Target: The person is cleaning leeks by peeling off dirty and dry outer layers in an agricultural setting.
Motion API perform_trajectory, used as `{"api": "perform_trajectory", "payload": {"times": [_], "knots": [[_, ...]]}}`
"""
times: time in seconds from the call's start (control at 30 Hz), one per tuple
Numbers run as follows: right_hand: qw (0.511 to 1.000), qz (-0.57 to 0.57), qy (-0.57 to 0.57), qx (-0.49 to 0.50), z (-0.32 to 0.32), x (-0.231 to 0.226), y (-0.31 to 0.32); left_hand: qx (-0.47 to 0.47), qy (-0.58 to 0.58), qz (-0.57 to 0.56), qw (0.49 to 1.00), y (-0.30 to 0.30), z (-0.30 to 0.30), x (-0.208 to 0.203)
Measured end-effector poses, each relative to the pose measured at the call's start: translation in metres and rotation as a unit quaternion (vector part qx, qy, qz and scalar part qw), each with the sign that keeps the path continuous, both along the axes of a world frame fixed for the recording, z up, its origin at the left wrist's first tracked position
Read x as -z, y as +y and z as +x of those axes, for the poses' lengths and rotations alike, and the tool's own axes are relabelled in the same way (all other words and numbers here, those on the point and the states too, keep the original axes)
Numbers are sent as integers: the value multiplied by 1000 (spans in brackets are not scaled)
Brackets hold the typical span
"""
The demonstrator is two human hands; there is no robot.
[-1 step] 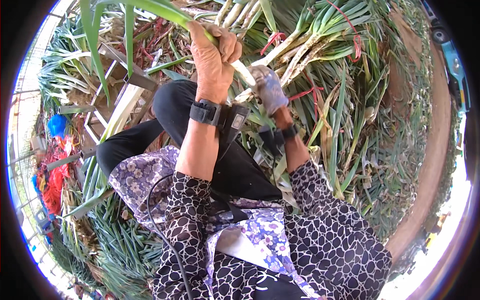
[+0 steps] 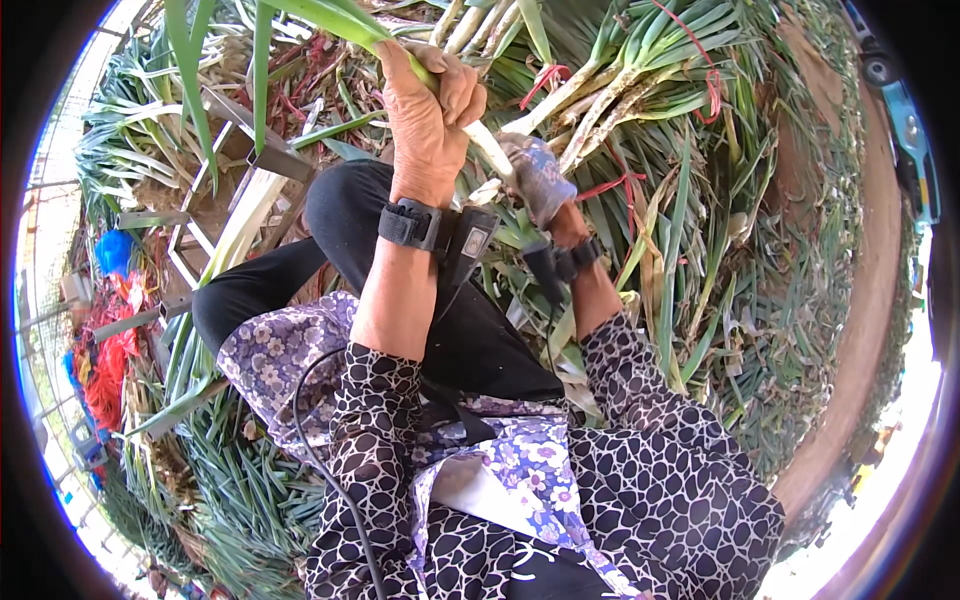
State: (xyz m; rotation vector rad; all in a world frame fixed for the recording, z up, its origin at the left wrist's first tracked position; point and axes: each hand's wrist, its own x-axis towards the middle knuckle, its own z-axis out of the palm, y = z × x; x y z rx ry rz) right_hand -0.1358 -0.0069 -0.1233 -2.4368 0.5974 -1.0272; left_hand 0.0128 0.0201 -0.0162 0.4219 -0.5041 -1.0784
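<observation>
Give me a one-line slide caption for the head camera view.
Left hand grips a green onion while the gloved right hand holds its white stalk, above tied bundles.

Bare earth ground (image 2: 860, 300) — heaped with loose green onion leaves (image 2: 740, 300). Tied bundles of green onions (image 2: 640, 70) lie just beyond the fingers; red ties (image 2: 105, 375) piled far left.
</observation>
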Motion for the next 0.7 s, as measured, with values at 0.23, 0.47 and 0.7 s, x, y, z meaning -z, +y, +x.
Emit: {"api": "perform_trajectory", "payload": {"times": [0.23, 0.47, 0.7], "knots": [[808, 554, -184, 80, -20, -14, 20, 76, -10, -31, 997, 4, 8, -5], [935, 335, -93, 71, -22, -57, 57, 83, -26, -50, 995, 1, 11, -1], [937, 299, -59, 172, -28, -27, 61, 70, -10, -49, 996, -1, 11, 2]]}}
